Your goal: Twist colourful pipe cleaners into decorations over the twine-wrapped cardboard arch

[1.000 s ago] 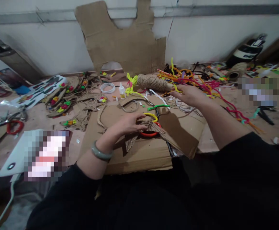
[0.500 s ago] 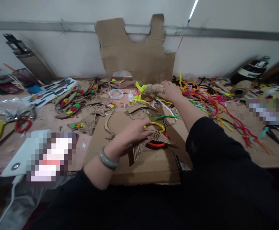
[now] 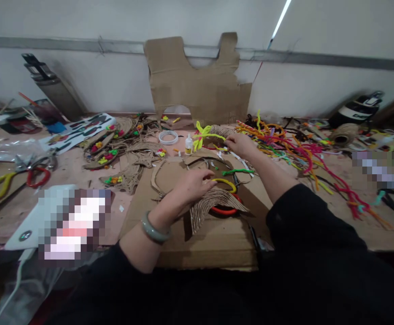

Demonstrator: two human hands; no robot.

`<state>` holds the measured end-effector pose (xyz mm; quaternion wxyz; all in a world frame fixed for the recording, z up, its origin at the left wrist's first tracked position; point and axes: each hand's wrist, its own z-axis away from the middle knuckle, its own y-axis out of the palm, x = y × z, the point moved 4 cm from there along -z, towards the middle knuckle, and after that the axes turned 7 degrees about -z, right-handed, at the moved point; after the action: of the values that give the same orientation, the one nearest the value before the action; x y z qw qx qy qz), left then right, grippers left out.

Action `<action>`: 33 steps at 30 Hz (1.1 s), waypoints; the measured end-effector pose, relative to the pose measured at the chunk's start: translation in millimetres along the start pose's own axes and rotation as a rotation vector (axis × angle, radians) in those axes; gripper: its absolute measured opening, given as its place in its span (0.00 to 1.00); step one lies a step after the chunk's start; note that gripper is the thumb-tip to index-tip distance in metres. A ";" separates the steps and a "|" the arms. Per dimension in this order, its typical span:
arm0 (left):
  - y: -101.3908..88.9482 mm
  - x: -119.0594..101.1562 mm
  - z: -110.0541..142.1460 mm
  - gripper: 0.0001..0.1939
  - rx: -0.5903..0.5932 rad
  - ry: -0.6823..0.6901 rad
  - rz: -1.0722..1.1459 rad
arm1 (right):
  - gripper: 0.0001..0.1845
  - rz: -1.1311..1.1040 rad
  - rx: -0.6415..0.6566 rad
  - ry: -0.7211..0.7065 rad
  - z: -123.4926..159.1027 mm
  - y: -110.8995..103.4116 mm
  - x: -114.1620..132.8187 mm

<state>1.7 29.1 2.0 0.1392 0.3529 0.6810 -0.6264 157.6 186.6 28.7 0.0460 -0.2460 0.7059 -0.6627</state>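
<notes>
My right hand [image 3: 242, 145] pinches the end of a neon-yellow yarn strand [image 3: 213, 135], which stretches left to a bunch of the same yarn. Behind those fingers lies a roll of jute twine [image 3: 221, 130], partly hidden. My left hand [image 3: 193, 187] is over the cardboard sheet with its thumb and fingers apart, nothing visible between them. Just beside it is a curved piece covered in rows of jute cord [image 3: 213, 204]; whether the hand touches it I cannot tell. Under that piece lie scissors with yellow and red handles [image 3: 229, 184], partly covered.
A glue bottle [image 3: 188, 144] and a white ring-shaped roll [image 3: 168, 137] stand beyond my hands. Jute-covered shapes [image 3: 129, 155] lie to the left, near more scissors [image 3: 0, 187] and a white power bank [image 3: 30, 221]. Tangled colored yarn [image 3: 305, 155] covers the right side. Cut cardboard [image 3: 200, 95] leans on the wall.
My right hand has gone from the jute twine roll to the yellow yarn and pulled one strand out to the right. My left hand has lifted slightly off the jute-covered piece.
</notes>
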 end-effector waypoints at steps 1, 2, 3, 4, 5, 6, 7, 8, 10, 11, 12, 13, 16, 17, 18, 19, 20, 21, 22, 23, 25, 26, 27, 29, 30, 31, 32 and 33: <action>-2.4 2.5 -1.4 0.10 -0.063 -0.032 0.078 | 0.15 -0.096 -0.020 -0.021 7.8 -4.6 -1.6; -5.4 5.6 -2.8 0.09 -0.127 -0.070 0.168 | 0.14 -0.213 -0.041 -0.043 16.8 -7.9 -1.7; -8.8 9.1 -4.2 0.07 -0.187 -0.113 0.265 | 0.14 -0.330 -0.057 -0.067 26.5 -9.9 -0.1; -12.1 12.6 -5.4 0.06 -0.231 -0.158 0.372 | 0.15 -0.437 -0.066 -0.093 36.8 -10.7 2.9; -15.5 16.3 -6.4 0.06 -0.270 -0.207 0.489 | 0.15 -0.529 -0.072 -0.110 47.1 -10.6 6.7; -18.8 19.7 -7.0 0.06 -0.307 -0.254 0.613 | 0.15 -0.594 -0.056 -0.138 57.1 -9.4 12.0; -22.2 22.4 -7.3 0.08 -0.346 -0.283 0.726 | 0.16 -0.625 -0.041 -0.158 66.4 -8.2 17.6; -25.7 24.4 -7.2 0.09 -0.393 -0.296 0.823 | 0.16 -0.628 -0.022 -0.188 74.9 -7.0 23.9; -32.1 27.2 -5.8 0.12 -0.504 -0.291 0.961 | 0.15 -0.583 -0.010 -0.233 88.1 -5.8 34.5; -34.2 28.2 -4.7 0.14 -0.556 -0.285 1.007 | 0.14 -0.554 -0.002 -0.246 92.7 -5.2 38.3; -35.4 28.9 -3.7 0.15 -0.595 -0.281 1.042 | 0.13 -0.526 0.006 -0.252 96.1 -4.3 40.8; -35.4 29.3 -3.0 0.15 -0.612 -0.278 1.068 | 0.13 -0.503 0.018 -0.254 98.4 -3.0 41.9; -32.0 28.5 -3.8 0.18 -0.574 -0.263 1.106 | 0.12 -0.452 0.034 -0.246 101.5 2.2 38.6; -30.6 28.5 -4.4 0.18 -0.560 -0.263 1.106 | 0.12 -0.439 0.029 -0.241 101.8 3.8 36.3; -29.1 28.9 -5.0 0.18 -0.553 -0.270 1.100 | 0.11 -0.431 0.019 -0.237 102.0 4.9 34.3; -27.7 29.6 -5.5 0.18 -0.554 -0.284 1.088 | 0.11 -0.427 0.001 -0.236 102.1 5.5 32.9; -26.0 30.4 -5.9 0.17 -0.558 -0.300 1.070 | 0.11 -0.427 -0.023 -0.242 102.2 5.3 32.8; -24.2 30.8 -6.5 0.17 -0.559 -0.311 1.047 | 0.11 -0.430 -0.052 -0.256 102.4 4.6 34.4; -22.1 30.6 -7.1 0.17 -0.556 -0.314 1.023 | 0.10 -0.434 -0.087 -0.279 102.7 3.4 37.6; -19.6 29.7 -7.7 0.17 -0.548 -0.307 1.001 | 0.10 -0.439 -0.123 -0.310 103.0 2.2 42.6; -14.2 26.7 -8.7 0.18 -0.525 -0.277 0.973 | 0.11 -0.446 -0.174 -0.386 103.6 1.0 56.1; -11.3 25.1 -9.0 0.18 -0.510 -0.264 0.964 | 0.12 -0.450 -0.181 -0.418 103.6 1.6 63.2; -8.6 23.7 -9.2 0.19 -0.496 -0.254 0.953 | 0.14 -0.459 -0.174 -0.438 103.3 3.1 69.5; -4.5 22.1 -9.4 0.20 -0.467 -0.240 0.917 | 0.14 -0.484 -0.164 -0.445 101.6 6.6 77.1; -3.1 22.0 -9.5 0.20 -0.453 -0.229 0.891 | 0.13 -0.492 -0.173 -0.434 100.5 8.1 77.8; -2.3 22.3 -9.7 0.19 -0.440 -0.214 0.859 | 0.13 -0.496 -0.194 -0.417 99.3 9.2 76.6; -2.0 23.0 -9.9 0.19 -0.429 -0.195 0.821 | 0.13 -0.500 -0.224 -0.397 98.1 9.9 73.9; -2.1 24.0 -10.1 0.18 -0.421 -0.174 0.777 | 0.12 -0.506 -0.253 -0.377 96.9 10.5 70.3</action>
<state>-14.2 46.1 -9.8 0.4894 0.4925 0.5965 -0.4026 131.0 69.4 25.7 -0.0212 -0.5355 0.6782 -0.5029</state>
